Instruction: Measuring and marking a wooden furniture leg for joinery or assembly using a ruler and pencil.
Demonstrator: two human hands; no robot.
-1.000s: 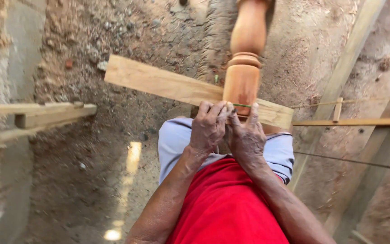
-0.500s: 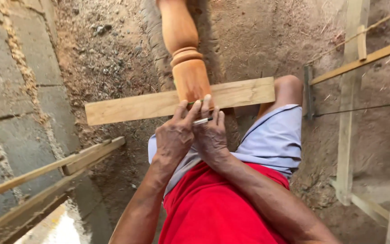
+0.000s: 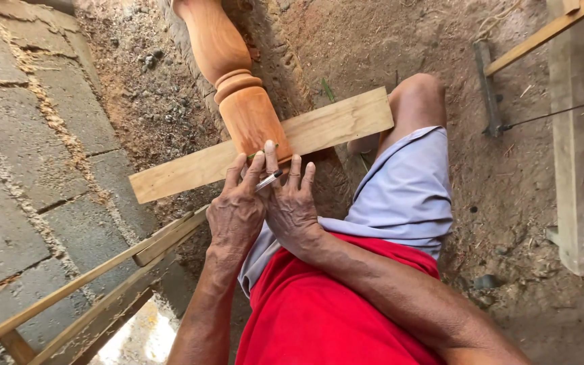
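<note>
We see the left hand (image 3: pixel 236 215) with fingers loosely extended, their tips resting on the near edge of the wooden plank (image 3: pixel 265 144). The right hand (image 3: pixel 292 209) lies just beside it, fingers spread and pressed to the plank, with a slim pen (image 3: pixel 269 180) pinched between the two hands; which hand grips it we cannot tell. The plank lies tilted across the base of the turned wooden post (image 3: pixel 238 94), which touches its far edge. Bare dirt ground (image 3: pixel 508 176) opens to the right; a block wall (image 3: pixel 28 155) closes the left, thin wooden slats (image 3: pixel 103 284) leaning near it.
</note>
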